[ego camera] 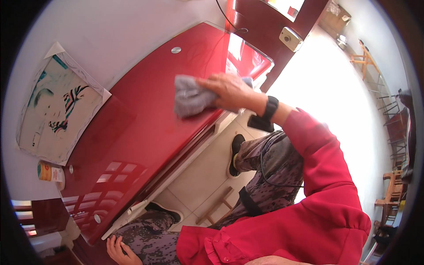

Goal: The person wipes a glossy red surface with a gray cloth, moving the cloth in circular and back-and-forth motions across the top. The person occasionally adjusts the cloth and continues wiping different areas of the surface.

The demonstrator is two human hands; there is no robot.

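Observation:
My right hand [225, 91] presses a folded grey cloth [192, 99] onto the glossy red glass tabletop [149, 109]. Hand and cloth are a little blurred. A black band [271, 108] circles that wrist below a red sleeve. At the lower left, my left hand [122, 251] rests empty against my camouflage-clad knee [142, 235], its fingers slightly apart, near a corner of the table.
A framed picture [56, 109] leans at the wall beside the table, near a yellow-and-white container [49, 172]. A wooden stool [215, 205] is partly visible beneath me. Wooden chairs [389, 192] line the right side. A thin cable [263, 162] hangs over my leg.

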